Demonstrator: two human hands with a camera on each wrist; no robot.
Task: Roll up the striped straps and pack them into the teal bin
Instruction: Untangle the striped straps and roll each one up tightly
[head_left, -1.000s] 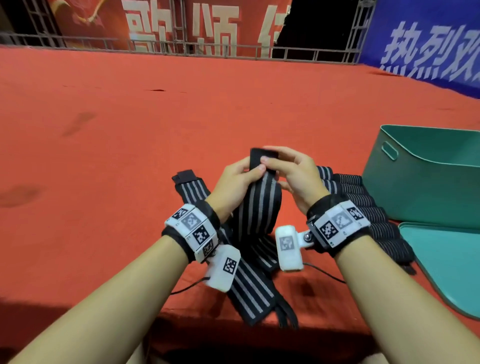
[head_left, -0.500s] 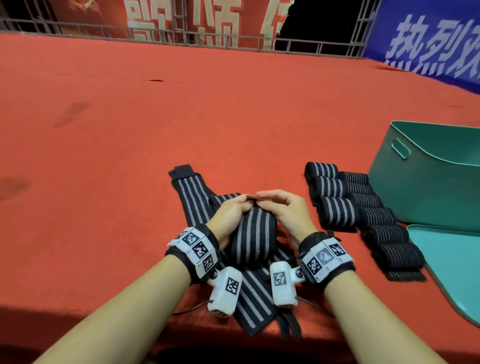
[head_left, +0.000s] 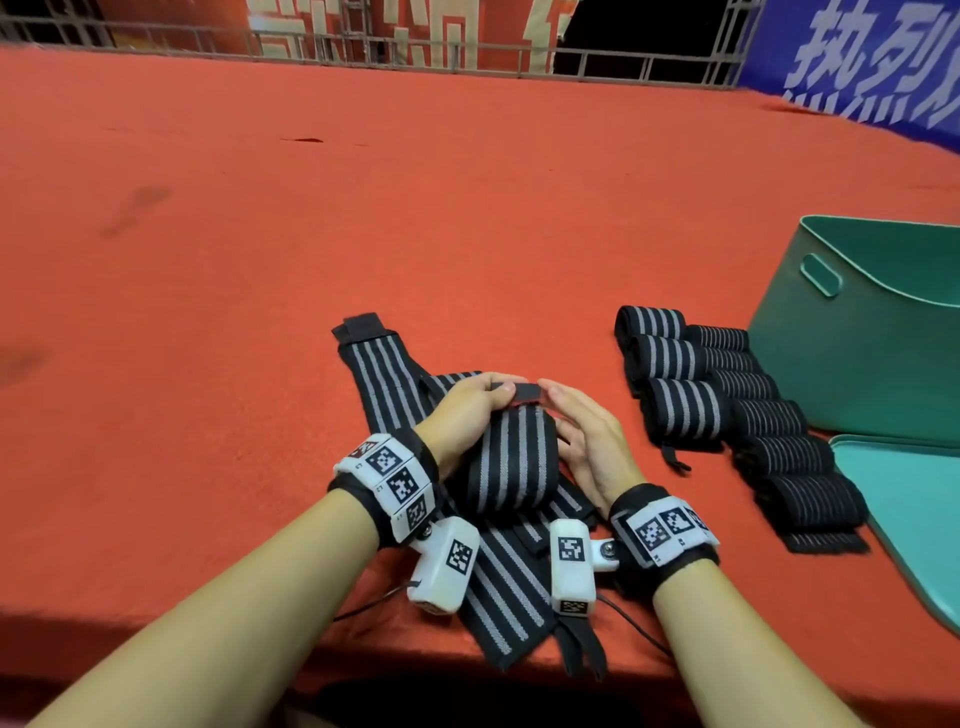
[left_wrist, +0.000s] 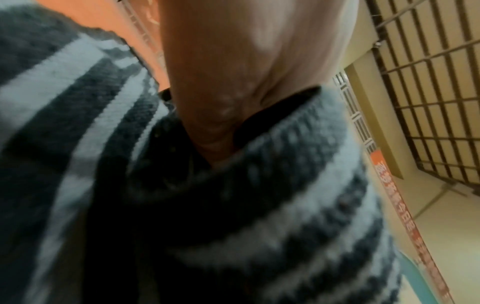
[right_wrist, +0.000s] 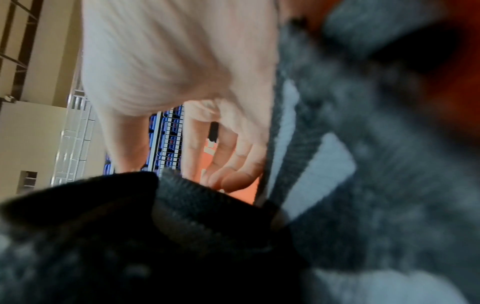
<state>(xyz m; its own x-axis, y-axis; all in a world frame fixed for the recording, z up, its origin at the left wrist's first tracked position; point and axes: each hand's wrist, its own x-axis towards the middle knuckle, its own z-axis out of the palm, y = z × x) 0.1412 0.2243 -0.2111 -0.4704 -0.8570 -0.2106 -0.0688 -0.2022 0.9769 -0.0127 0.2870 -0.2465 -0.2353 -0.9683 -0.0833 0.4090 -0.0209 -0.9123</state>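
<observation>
Seen from above on a red carpeted surface (head_left: 467, 218): left hand (head_left: 465, 415) curled around one side of a half-rolled striped strap (head_left: 511, 457), thumb pinching its black end tab, right hand (head_left: 589, 441) pressed flat-fingered against the other side. Beneath, more flat straps (head_left: 384, 374) spread loose. To the right, a double row of rolled straps (head_left: 680, 410) lying just beside the teal bin (head_left: 857, 364), its lid (head_left: 914, 509) flat in front.
</observation>
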